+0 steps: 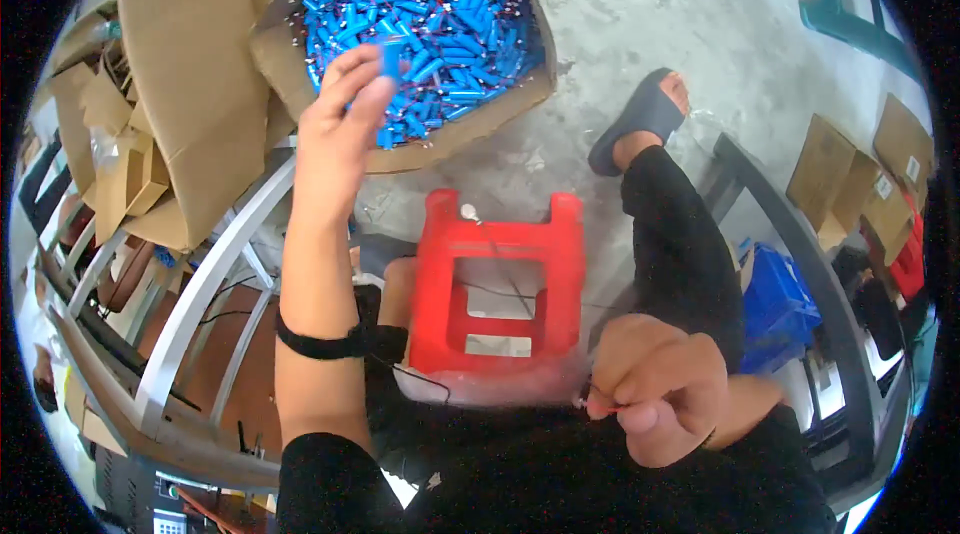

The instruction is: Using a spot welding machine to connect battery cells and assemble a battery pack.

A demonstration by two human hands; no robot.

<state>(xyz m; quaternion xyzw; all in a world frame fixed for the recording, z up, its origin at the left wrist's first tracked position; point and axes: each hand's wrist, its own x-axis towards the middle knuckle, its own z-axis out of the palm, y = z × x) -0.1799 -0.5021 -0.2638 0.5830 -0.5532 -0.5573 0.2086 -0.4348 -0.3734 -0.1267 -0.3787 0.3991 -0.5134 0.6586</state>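
Over the near left part of an open cardboard box (275, 59), my left hand (335, 129) has its fingers closed on a blue cylindrical battery (390, 61), a little blurred. Heaped inside the box are many more blue batteries (440, 19) with thin red and dark wires. A black band (320, 342) with a dark cord circles my left forearm. My right hand (665, 384) is near my lap, its thumb and fingers pinched on a thin red wire (607, 411). What hangs from that wire is too small to make out.
A red plastic stool (432, 284) stands between my legs, with a thin cord across it. Flattened cardboard (190, 64) and a pale metal frame (215, 279) are on the left. On the right are a dark frame (790, 224), a blue bin (775, 299) and cardboard boxes (830, 169).
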